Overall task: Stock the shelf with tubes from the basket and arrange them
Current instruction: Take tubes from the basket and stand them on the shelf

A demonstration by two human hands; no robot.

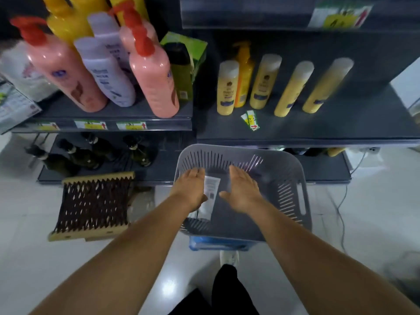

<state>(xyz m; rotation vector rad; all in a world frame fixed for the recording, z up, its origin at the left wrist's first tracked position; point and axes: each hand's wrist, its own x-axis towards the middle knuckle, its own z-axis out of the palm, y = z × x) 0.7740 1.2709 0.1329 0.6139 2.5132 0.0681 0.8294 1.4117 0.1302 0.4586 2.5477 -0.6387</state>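
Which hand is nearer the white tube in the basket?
Left. The left hand overlaps the white tube's left edge; the right hand is open just to its right, apart from it.

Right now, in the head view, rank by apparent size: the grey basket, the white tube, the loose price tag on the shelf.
1. Grey basket, clearly largest.
2. White tube in the basket, partly hidden by the left hand.
3. Price tag, smallest, though it lies farther from the camera.

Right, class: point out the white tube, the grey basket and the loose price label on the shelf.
white tube (211, 189): head view, on its printed middle.
grey basket (293, 178): head view, on its slotted right wall.
loose price label (251, 120): head view, on its centre.
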